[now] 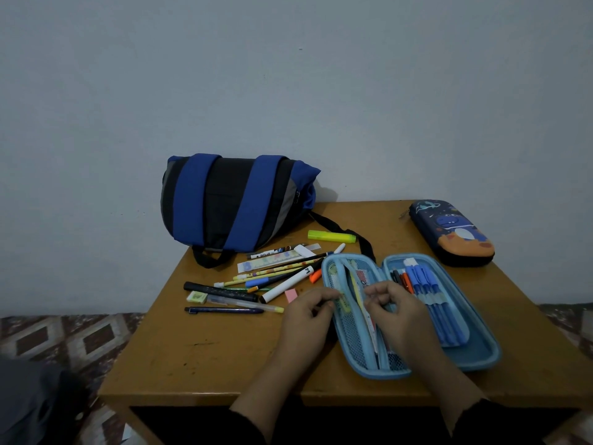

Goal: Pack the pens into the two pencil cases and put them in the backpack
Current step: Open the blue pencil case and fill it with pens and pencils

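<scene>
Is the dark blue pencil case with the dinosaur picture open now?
No, the dark blue pencil case lies shut at the far right of the table, while only the light blue pencil case lies open under the hands.

A light-blue pencil case (481, 354) is laid open flat with blue pens (430, 303) strapped inside, loose pens (256, 281) are scattered left of it, a closed dinosaur-print case (452, 232) and a blue-black backpack (234, 203) are set behind.
</scene>
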